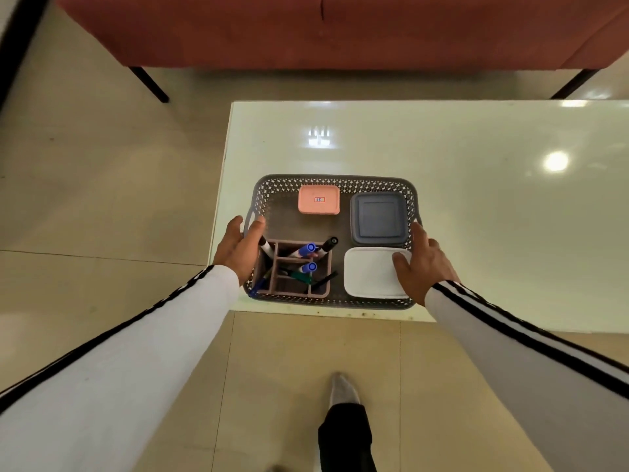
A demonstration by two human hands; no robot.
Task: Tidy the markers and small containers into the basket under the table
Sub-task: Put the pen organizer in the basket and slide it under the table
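Since the markers point(310, 247) and lidded containers point(378, 218) already sit between your fingers, inside the basket point(335, 181) on the table point(476, 199), you seem to be at the last step: taking it below. Your left hand point(238, 248) pinches the left handle, thumb inside and fingers outside. Your right hand point(423, 260) clamps the opposite wall, thumb on the white container point(367, 277). Next, lift evenly and level so nothing tips. The space under the table is out of sight, and your left palm hides the organiser's point(289, 294) corner.

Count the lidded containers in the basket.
3. Pink container far left in the basket; grey-blue container far right; white container near right, under the thumb of the right hand. None looks hidden.
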